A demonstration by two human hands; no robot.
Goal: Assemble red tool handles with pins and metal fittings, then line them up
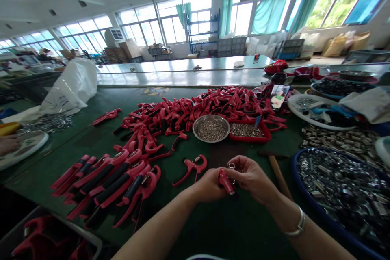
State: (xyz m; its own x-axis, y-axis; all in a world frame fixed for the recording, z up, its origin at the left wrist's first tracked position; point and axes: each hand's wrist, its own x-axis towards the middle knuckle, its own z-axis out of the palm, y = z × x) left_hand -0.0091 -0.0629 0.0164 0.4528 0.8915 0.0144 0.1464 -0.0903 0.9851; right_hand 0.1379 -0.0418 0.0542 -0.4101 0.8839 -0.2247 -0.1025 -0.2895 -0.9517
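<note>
My left hand point(209, 187) is closed around a red handle piece point(226, 183) of a hand grip exerciser, its far end pointing down and right. Against the piece's upper side, my right hand point(254, 176) pinches a small shiny metal part point(232, 166) that looks like a ring or bent bracket. Both hands are close together above the green table. Left of them lies a hand grip exerciser point(191, 168) with a spring fitted. Just beyond the hands are a round metal bowl point(198, 135) of small metal pieces and a red tray point(264, 139) of pins.
A large heap of red handles point(179, 113) spreads behind the bowls, and sprung exercisers point(122, 174) lie in rows at left. To the right are a hammer point(279, 176), a blue-rimmed basin point(295, 170) of metal parts and a propped phone point(279, 96). Another person's hand point(9, 145) shows far left.
</note>
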